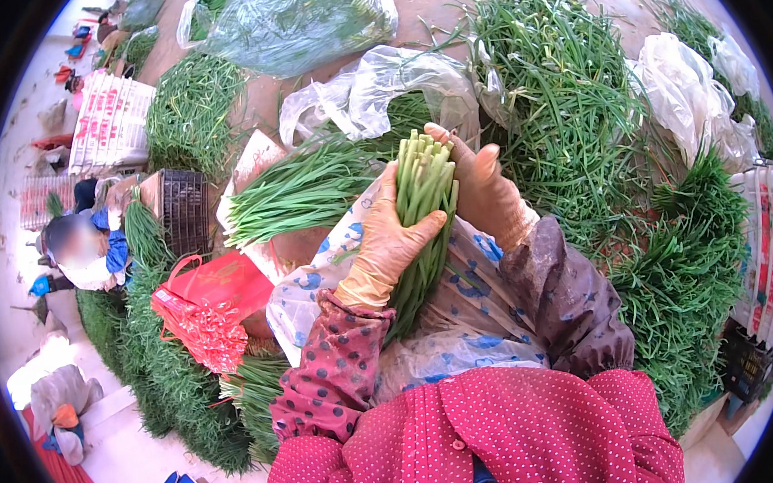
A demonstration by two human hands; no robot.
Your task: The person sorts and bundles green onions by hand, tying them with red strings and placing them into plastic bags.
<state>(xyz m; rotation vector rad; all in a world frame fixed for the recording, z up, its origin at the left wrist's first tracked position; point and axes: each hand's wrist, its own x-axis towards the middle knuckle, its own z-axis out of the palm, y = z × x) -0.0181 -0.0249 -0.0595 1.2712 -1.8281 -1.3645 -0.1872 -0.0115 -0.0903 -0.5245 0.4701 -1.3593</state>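
My left hand [385, 252], in a thin yellowish glove, is wrapped round a thick bundle of green chives [415, 207]. The pale cut ends point up and away from me, and the leafy part runs down over my lap. Beside those ends, on the right, is my gloved right hand [494, 194]. Its palm faces the bundle, with the fingers stretched and the thumb apart; whether it touches the stalks I cannot tell. A plastic apron [487, 324] with blue patterns covers my lap. Loose chives [301, 192] lie in a layer just beyond my left hand.
Left of me lie a red bag [218, 285] and a red-and-white heap of ties or strips [203, 330]. Large piles of chives [562, 84] surround me. Clear plastic bags [379, 93] lie ahead. A dark crate [184, 213] and another person [85, 253] are farther left.
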